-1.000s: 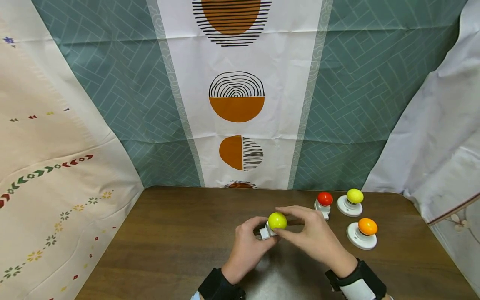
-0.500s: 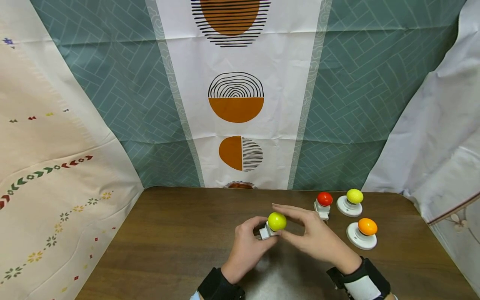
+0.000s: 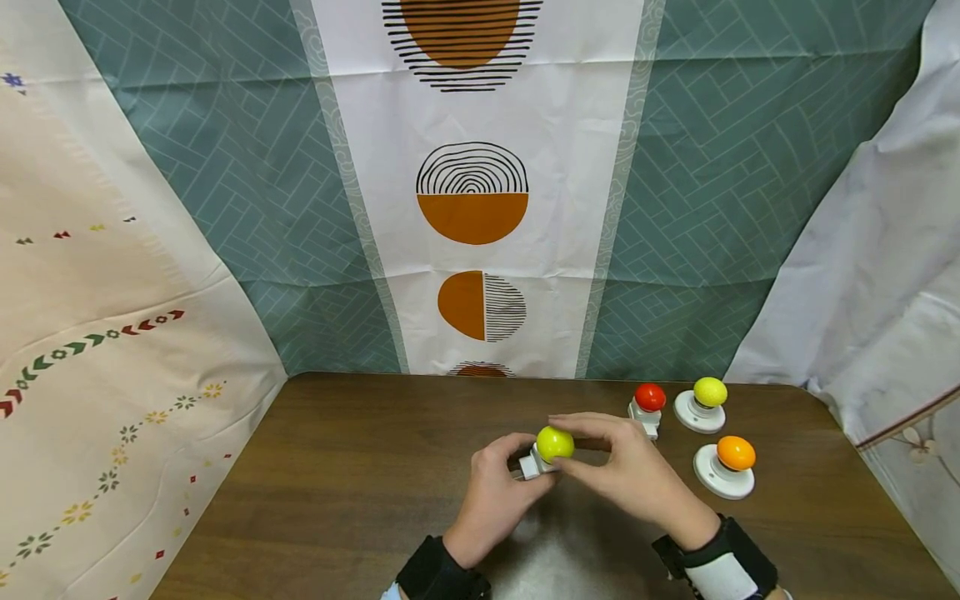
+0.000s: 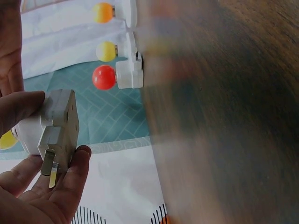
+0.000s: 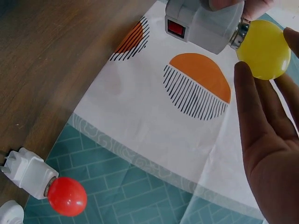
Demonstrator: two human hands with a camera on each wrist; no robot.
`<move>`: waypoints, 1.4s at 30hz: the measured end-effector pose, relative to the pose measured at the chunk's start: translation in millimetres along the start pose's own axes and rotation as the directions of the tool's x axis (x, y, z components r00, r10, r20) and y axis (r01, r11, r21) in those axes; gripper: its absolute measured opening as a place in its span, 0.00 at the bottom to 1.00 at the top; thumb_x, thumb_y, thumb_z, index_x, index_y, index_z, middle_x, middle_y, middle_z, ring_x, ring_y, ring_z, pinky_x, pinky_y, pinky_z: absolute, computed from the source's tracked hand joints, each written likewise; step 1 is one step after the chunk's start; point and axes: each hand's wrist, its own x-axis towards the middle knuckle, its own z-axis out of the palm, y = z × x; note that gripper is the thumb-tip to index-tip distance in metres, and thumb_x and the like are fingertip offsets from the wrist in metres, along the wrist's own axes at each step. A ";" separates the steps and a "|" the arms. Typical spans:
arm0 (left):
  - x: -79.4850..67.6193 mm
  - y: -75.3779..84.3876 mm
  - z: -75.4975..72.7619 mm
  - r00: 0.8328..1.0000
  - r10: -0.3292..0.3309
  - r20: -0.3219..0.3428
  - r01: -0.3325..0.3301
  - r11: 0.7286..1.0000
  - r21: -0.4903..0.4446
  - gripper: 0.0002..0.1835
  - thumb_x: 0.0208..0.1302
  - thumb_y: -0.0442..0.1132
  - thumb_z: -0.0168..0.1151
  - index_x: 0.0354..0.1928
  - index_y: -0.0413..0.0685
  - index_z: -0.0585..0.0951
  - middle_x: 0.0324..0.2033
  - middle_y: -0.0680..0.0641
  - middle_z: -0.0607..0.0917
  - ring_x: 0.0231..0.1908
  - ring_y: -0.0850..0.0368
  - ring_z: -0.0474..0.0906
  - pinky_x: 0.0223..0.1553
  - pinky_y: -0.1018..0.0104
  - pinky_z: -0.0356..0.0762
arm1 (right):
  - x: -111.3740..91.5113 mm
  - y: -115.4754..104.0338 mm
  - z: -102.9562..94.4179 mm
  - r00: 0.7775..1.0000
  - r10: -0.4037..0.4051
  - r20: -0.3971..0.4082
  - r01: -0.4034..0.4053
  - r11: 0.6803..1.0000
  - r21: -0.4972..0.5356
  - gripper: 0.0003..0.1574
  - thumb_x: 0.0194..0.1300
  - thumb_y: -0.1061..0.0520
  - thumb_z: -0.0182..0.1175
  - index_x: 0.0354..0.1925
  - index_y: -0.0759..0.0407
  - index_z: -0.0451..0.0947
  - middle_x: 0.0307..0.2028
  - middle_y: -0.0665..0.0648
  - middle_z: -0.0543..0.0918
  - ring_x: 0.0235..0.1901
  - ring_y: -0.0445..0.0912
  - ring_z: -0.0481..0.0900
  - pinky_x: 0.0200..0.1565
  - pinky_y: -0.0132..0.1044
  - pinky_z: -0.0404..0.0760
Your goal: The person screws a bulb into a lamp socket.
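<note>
My left hand (image 3: 495, 496) grips a white plug-in lamp socket (image 4: 58, 116) above the table, its metal prongs (image 4: 48, 162) pointing away from the bulb. A red rocker switch (image 5: 176, 28) shows on the socket's side in the right wrist view. Fitted in the socket is a yellow light bulb (image 3: 555, 443), its metal base (image 5: 239, 32) partly visible. The fingertips and thumb of my right hand (image 3: 637, 475) pinch the bulb from opposite sides.
To the right on the wooden table (image 3: 360, 500) are a red bulb in a white plug-in socket (image 3: 649, 398), a yellow bulb on a round white base (image 3: 699, 417) and an orange bulb on another round base (image 3: 723, 479). Patterned cloth (image 3: 480, 108) hangs behind.
Half a second ago my right fingers were spread a little off the bulb; now they are back in on it. My left hand and the socket have stayed in place.
</note>
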 end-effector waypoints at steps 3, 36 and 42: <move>0.3 1.5 -0.4 1.000 0.002 -0.004 -0.002 1.000 -0.004 0.18 0.51 0.51 0.69 0.44 0.60 0.79 0.38 0.62 0.79 0.38 0.65 0.76 0.37 0.68 0.75 | 0.1 -0.2 2.1 0.999 0.017 -0.052 -0.018 1.000 -0.005 0.26 0.49 0.50 0.71 0.49 0.41 0.78 0.48 0.43 0.78 0.42 0.40 0.78 0.41 0.39 0.77; -3.0 -1.3 -0.6 1.000 0.006 0.000 -0.006 1.000 -0.001 0.18 0.51 0.52 0.69 0.44 0.60 0.79 0.38 0.61 0.79 0.37 0.64 0.77 0.37 0.68 0.75 | -3.1 -0.1 5.7 0.994 -0.104 -0.021 0.102 0.991 -0.083 0.27 0.53 0.54 0.68 0.52 0.40 0.77 0.51 0.43 0.77 0.50 0.39 0.74 0.47 0.36 0.74; -0.7 -1.7 1.7 0.999 0.039 -0.012 -0.038 0.999 0.007 0.19 0.52 0.54 0.68 0.45 0.60 0.79 0.39 0.62 0.79 0.37 0.65 0.76 0.36 0.69 0.75 | -2.2 -1.0 3.9 0.995 -0.066 -0.069 0.061 0.995 -0.080 0.25 0.51 0.54 0.70 0.49 0.41 0.79 0.49 0.42 0.78 0.47 0.38 0.76 0.44 0.36 0.75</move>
